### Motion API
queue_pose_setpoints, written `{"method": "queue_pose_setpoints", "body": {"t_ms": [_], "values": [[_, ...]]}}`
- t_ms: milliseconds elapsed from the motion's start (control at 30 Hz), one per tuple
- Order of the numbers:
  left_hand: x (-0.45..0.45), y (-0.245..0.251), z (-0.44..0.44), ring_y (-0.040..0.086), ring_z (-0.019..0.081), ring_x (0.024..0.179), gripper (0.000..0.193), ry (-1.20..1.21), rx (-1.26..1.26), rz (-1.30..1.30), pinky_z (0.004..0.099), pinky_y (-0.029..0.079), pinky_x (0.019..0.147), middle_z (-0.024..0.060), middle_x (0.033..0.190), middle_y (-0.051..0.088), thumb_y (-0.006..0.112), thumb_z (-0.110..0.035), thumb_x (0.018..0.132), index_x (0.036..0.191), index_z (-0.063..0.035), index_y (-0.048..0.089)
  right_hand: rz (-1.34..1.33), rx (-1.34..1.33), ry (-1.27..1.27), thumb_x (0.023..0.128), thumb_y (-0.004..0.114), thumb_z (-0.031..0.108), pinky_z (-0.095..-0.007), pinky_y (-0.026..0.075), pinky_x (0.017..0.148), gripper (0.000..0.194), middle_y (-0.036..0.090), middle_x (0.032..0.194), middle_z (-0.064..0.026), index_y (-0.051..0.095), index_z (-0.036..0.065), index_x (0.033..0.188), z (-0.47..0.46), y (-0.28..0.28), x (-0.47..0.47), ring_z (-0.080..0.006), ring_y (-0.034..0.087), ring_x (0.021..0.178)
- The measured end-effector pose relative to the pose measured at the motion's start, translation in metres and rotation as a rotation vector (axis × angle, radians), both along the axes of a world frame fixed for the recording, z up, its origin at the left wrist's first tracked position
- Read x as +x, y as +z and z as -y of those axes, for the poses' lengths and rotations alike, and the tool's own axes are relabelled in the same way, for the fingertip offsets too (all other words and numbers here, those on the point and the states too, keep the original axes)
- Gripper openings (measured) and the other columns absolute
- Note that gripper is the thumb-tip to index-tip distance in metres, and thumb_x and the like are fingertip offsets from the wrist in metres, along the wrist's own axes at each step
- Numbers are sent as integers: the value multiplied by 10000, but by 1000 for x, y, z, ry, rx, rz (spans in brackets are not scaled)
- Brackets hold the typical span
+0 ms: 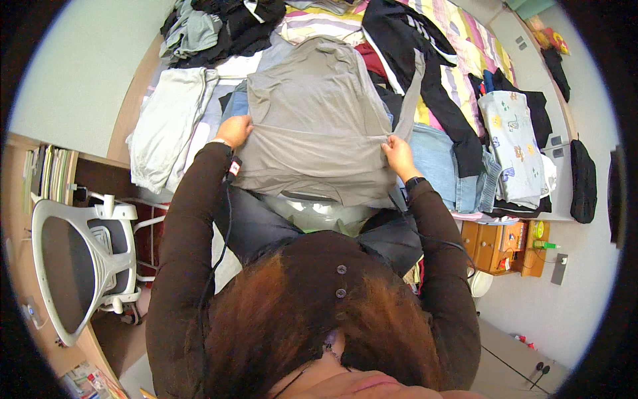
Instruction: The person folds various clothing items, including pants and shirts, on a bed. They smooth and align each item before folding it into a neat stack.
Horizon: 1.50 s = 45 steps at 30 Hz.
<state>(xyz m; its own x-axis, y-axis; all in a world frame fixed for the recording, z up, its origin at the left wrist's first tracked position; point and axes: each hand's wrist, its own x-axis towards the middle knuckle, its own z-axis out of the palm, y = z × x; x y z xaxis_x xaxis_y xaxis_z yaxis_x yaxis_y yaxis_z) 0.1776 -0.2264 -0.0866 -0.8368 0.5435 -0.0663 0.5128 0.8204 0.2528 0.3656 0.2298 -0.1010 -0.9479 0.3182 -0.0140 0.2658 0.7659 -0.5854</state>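
A grey long-sleeved top (pixel 314 109) is spread in front of me over other clothes, its near end hanging close to my lap. My left hand (pixel 234 132) grips its left edge. On the opposite edge, my right hand (pixel 400 155) pinches the fabric between thumb and fingers. A crosswise fold of cloth is drawn taut between both hands. One narrow grey sleeve (pixel 412 97) sticks out past the right side. Beneath the top, blue denim (pixel 238 104) peeks out at the left.
Pale folded trousers (pixel 167 122) lie to the left, dark clothes (pixel 239 30) beyond them. A black striped jacket (pixel 413 55), light blue jeans (pixel 433 159) and an animal-print garment (pixel 513 144) lie on the right, on a striped bedsheet (pixel 471 45). A white-framed chair (pixel 75 269) stands left; a wooden cabinet (pixel 486 244) stands right.
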Motion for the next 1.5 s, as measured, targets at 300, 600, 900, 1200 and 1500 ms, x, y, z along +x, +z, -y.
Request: {"method": "queue_pose_setpoints", "body": {"t_ms": [300, 600, 900, 1200, 1500], "values": [[60, 8, -99, 590, 378, 974, 287, -449, 256, 108, 463, 472, 867, 190, 1054, 607, 567, -108, 810, 1085, -31, 585, 11, -334, -652, 888, 597, 284, -433, 488, 825, 437, 629, 1042, -305, 578, -131, 1024, -62, -53, -23, -411, 618, 968], [87, 5, -163, 537, 356, 1080, 461, -637, 133, 237, 437, 436, 937, 163, 1121, 555, 652, -116, 768, 1210, -39, 546, -160, -1829, -348, 929, 582, 251, -426, 459, 958, 351, 630, 1193, -127, 570, 28, 1199, -113, -36, -15, -269, 603, 1080], [87, -5, -175, 571, 363, 1028, 373, -634, 21, 256, 444, 475, 875, 160, 1078, 582, 621, -124, 775, 1140, -48, 591, -855, -1971, 214, 972, 503, 268, -458, 306, 1122, 483, 411, 1477, -60, 408, 129, 1425, -160, 43, 24, -262, 412, 1331], [86, 35, -223, 616, 369, 884, 265, -631, 253, 270, 440, 487, 779, 185, 935, 650, 584, -140, 827, 1071, -39, 608, -950, -877, -476, 880, 541, -7, -329, 328, 1061, 372, 523, 1324, -72, 572, 25, 1249, -226, 93, 64, -200, 452, 1246], [80, 63, -236, 647, 301, 827, 227, -492, 439, 332, 396, 506, 753, 149, 883, 669, 595, -164, 860, 1031, -17, 626, -884, -788, -332, 895, 489, 13, -300, 422, 963, 427, 519, 1308, -119, 510, 8, 1321, -216, 209, 71, -185, 531, 1131]]}}
